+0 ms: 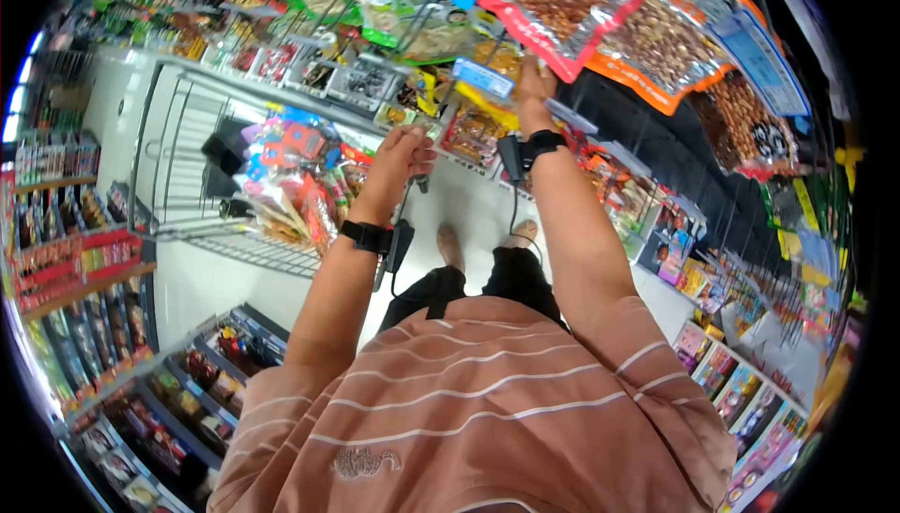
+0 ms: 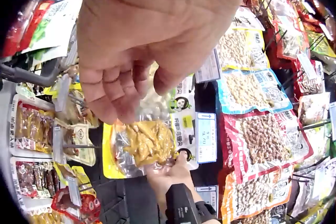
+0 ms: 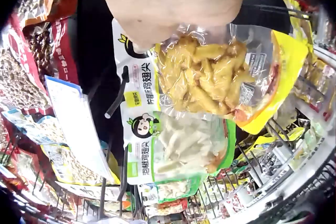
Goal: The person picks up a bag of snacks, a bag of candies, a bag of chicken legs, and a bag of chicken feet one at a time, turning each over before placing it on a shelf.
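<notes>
My right hand reaches up to the hanging snack rack and grips a clear, yellow-edged packet of pale yellow pieces by its lower end. The left wrist view shows that hand under the same packet. Just behind it a white and green packet hangs on a peg. My left hand is raised at chest height to the left of the rack, fingers curled into a loose fist. In its wrist view nothing shows between the fingers.
A wire shopping cart loaded with colourful packets stands at my left, close to the left hand. Racks of hanging nut and snack bags fill the front and right. Low shelves line the left, and white floor lies below.
</notes>
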Demonstrator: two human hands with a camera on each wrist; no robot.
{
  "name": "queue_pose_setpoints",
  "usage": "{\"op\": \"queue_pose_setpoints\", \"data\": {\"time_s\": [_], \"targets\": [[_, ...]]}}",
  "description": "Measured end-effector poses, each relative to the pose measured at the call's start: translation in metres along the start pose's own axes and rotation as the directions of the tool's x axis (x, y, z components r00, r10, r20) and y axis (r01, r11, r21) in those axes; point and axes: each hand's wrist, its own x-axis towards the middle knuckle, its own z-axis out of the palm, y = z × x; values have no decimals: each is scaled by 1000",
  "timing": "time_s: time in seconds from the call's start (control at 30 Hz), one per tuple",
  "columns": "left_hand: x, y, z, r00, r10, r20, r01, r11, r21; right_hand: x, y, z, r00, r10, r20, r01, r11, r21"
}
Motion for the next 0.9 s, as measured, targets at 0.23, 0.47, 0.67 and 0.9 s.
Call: {"op": "queue_pose_setpoints", "data": {"time_s": [0.23, 0.47, 0.67, 0.9], "targets": [[-27, 3, -52, 992, 47, -116, -44, 999, 31, 8, 16, -13, 990, -24, 139, 37, 995, -94], [-37, 13, -134, 934, 163, -318, -151, 986, 64, -47, 1, -50, 978, 54, 200, -29, 992, -124], [-37, -5, -225, 885, 231, -404, -243, 970, 22, -84, 33, -91, 854, 286, 434, -270, 958, -100], [-52, -47, -340, 457, 308, -835, -89, 949, 301, -130, 15, -109, 743, 408, 531, -355, 912, -204]]}}
